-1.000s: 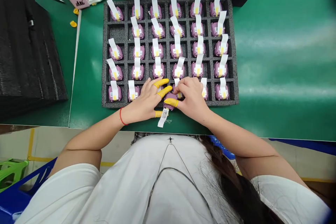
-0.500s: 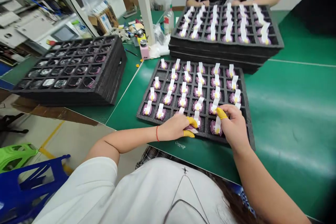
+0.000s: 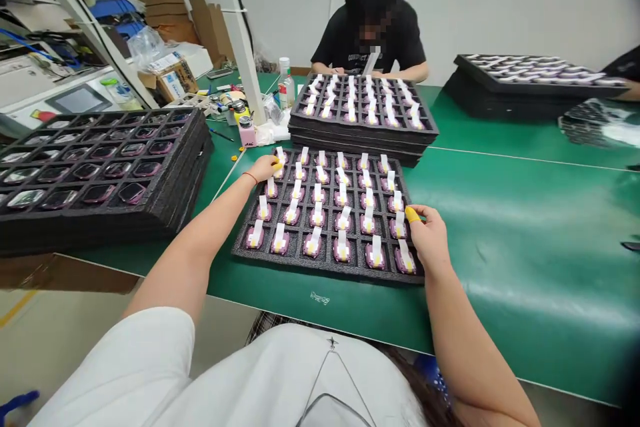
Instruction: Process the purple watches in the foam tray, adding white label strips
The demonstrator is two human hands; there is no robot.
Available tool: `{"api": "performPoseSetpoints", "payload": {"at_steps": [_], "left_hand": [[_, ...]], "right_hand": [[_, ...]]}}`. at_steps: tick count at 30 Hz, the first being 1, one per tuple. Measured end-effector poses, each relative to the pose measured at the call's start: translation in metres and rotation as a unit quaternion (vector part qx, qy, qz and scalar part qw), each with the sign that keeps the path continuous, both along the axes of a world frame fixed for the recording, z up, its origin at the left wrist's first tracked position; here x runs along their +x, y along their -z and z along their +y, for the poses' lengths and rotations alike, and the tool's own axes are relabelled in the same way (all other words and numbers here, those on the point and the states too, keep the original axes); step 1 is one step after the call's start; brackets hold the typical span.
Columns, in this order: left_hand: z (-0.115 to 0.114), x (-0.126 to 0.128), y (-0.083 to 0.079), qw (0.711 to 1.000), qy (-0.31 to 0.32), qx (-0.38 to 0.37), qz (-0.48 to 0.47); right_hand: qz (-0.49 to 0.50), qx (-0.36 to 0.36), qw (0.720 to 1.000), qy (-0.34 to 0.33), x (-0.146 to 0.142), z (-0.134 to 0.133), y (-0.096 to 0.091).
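A black foam tray (image 3: 320, 265) with a grid of compartments lies on the green table in front of me. Its compartments hold small purple rounded-square cases (image 3: 342, 250), each with a white strip standing up and a bit of yellow. My left hand (image 3: 264, 168) reaches to the far left corner, its yellow-covered fingertips closed on a purple case (image 3: 279, 171) at a compartment there. At the tray's right edge is my right hand (image 3: 429, 233), the yellow-covered thumb against the rim and the other fingers curled, partly hidden.
Behind stands a stack of black trays (image 3: 360, 137) with similar cases; a person in black (image 3: 370, 33) sits beyond it. Another stack (image 3: 170, 200) with glossy dark-faced pieces is on the left. A pink bottle (image 3: 247, 131) and a post (image 3: 240, 33) stand between them. More trays (image 3: 520, 103) lie far right.
My left hand has moved from the tray's near edge to its far left corner, with a purple case. My right hand has shifted to the right rim. The view has tilted up.
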State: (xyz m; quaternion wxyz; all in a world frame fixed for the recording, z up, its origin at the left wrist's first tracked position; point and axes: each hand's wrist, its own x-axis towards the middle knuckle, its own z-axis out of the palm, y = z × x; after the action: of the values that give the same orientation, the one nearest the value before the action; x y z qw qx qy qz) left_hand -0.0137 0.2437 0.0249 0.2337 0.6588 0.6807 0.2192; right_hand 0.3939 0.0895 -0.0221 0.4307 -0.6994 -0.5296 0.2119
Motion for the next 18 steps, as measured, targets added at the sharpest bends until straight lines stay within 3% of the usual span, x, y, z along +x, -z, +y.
{"api": "performPoseSetpoints", "payload": {"at_steps": [3, 7, 10, 13, 15, 18], "left_hand": [[-0.025, -0.023, -0.003, 0.999, -0.040, 0.033, 0.007], [-0.090, -0.056, 0.009, 0.995, -0.098, 0.006, -0.009], [-0.136, -0.055, 0.030, 0.993, -0.107, -0.030, -0.050], [-0.164, -0.037, 0.041, 0.984, -0.122, -0.046, -0.120], [-0.174, -0.026, 0.035, 0.974, -0.119, -0.057, -0.183], [-0.189, -0.019, 0.008, 0.955, -0.097, -0.068, -0.271]], "right_hand": [[0.015, -0.079, 0.996, 0.032, 0.024, -0.007, -0.002], [0.053, -0.188, 0.981, 0.016, 0.040, -0.027, -0.005], [0.111, -0.230, 0.967, -0.002, 0.034, -0.031, -0.009], [0.194, -0.247, 0.950, -0.009, 0.018, -0.026, -0.017], [0.242, -0.237, 0.941, -0.013, 0.009, -0.028, -0.027], [0.281, -0.202, 0.938, -0.020, 0.008, -0.047, -0.049]]}}
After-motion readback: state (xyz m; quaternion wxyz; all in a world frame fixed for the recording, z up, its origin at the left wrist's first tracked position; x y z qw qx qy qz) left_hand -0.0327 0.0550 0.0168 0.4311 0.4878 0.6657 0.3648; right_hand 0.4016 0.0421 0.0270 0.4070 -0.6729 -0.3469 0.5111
